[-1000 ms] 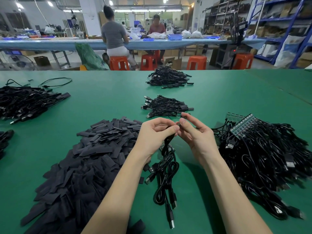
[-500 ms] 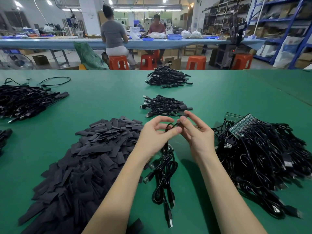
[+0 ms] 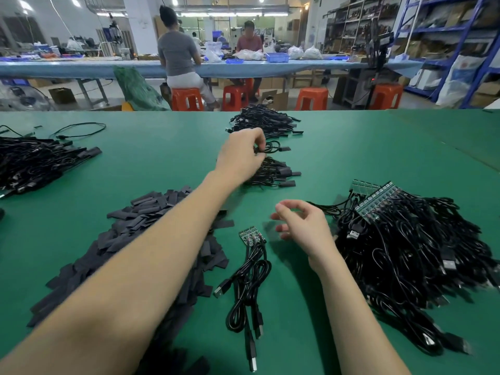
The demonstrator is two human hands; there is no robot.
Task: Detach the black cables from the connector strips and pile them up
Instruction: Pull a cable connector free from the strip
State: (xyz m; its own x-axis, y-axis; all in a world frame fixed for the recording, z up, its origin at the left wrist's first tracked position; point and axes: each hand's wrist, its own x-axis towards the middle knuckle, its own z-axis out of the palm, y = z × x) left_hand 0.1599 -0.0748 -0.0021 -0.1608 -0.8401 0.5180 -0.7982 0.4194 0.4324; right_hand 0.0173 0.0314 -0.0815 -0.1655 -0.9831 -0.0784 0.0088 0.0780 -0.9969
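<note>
Head view looks down on a big green table (image 3: 351, 147). On the right side lies the biggest heap, a huge tangle of black cables (image 3: 422, 255) with green connector strips (image 3: 378, 201) sticking out at its top. On the left side near the person sits a wide heap of flat dark strips (image 3: 140, 239). Far off at the left edge rests another pile of black wires (image 3: 35, 163).

Two smaller piles of loose cables lie in the middle of the table. One is the far pile (image 3: 266, 121) at the back edge. The other is the near pile (image 3: 273, 173), closer to the person.

The left hand (image 3: 239, 155) reaches far out over the near pile. Its fingers pinch one single cable (image 3: 272, 147), which hangs in a small loop just above that pile, between the two piles.

The right hand (image 3: 303, 226) floats low over the table, just beside the big tangle. Its fingers are loosely bent and it holds nothing.

Between the two arms, a small strip (image 3: 251, 235) lies flat on the table. A few black cables, the short bunch (image 3: 247, 288), are plugged into it and trail toward the person, with plugs at their ends.

Beyond the table, people sit on orange stools (image 3: 311, 98) at a long blue bench (image 3: 81, 67).
</note>
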